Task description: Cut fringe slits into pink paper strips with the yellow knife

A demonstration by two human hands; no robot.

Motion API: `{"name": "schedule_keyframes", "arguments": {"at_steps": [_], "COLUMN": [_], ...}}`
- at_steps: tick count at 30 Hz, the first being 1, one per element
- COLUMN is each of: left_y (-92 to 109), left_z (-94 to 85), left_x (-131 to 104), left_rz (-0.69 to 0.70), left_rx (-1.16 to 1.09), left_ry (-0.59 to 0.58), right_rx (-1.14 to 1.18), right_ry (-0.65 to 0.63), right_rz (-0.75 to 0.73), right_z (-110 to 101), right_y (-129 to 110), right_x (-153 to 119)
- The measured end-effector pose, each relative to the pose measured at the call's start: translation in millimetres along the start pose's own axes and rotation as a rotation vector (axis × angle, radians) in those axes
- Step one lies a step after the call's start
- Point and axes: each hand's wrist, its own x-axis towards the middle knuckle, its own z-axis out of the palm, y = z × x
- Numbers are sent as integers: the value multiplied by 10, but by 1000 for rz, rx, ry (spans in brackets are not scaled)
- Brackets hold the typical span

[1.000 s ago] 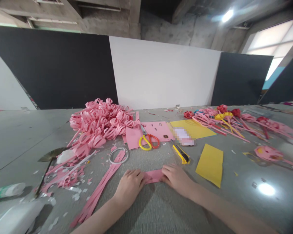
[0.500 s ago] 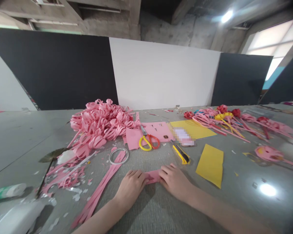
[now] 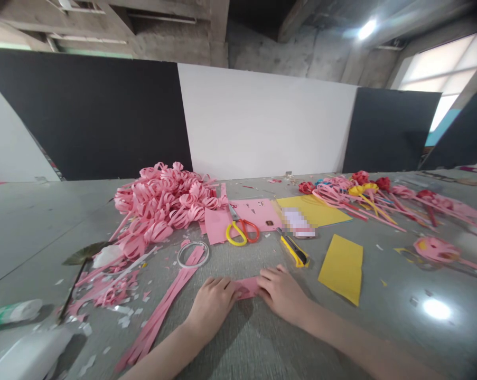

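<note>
A short piece of pink paper (image 3: 247, 287) stretches between my two hands, low over the grey surface. My left hand (image 3: 214, 302) closes its fingers on the paper's left end, and my right hand (image 3: 280, 290) grips the right end. The fingers hide both ends. To the left lie long pink paper strips (image 3: 162, 311), with a roll of clear tape (image 3: 193, 254) resting across their upper end. Beyond my hands are scissors (image 3: 242, 232) with one yellow and one red handle, lying on pink sheets (image 3: 216, 224). A yellow utility knife (image 3: 293, 250) is just past my right hand.
A heap of looped pink paper (image 3: 162, 200) stands at the back left, with scraps before it. Yellow paper (image 3: 342, 269) and a blurred-out phone (image 3: 299, 221) lie to the right. Paper flowers (image 3: 361, 190) lie behind. A green-and-white tube (image 3: 12, 312) is at far left.
Almost nothing differs. Both hands keep hold of the pink paper in nearly the same place, and the whole view has shifted very slightly.
</note>
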Motion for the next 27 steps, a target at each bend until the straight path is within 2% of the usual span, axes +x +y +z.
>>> {"name": "schedule_keyframes", "arguments": {"at_steps": [5,10,14,18,20,24,27], "left_y": [12,30,93,211,258,269,239], "left_z": [38,24,-19,17,51,81,72], "left_x": [-2,-16,-39,-79,-95,-102,-102], "left_rz": [-4,56,187,345,314,133,113], "left_rx": [55,106,110,79,49,-36,-73], "left_ry": [9,18,38,83,112,86,77], "right_rx": [8,-2,-8,-10,-8,14,18], "right_ry": [-2,7,21,26,34,59,83], "right_rz": [34,59,49,39,31,15,-8], "right_z": [-19,-28,-2,33,40,38,37], "right_y": [33,65,71,77,77,77,78], "right_x": [17,6,-9,-16,-19,-26,-30]}}
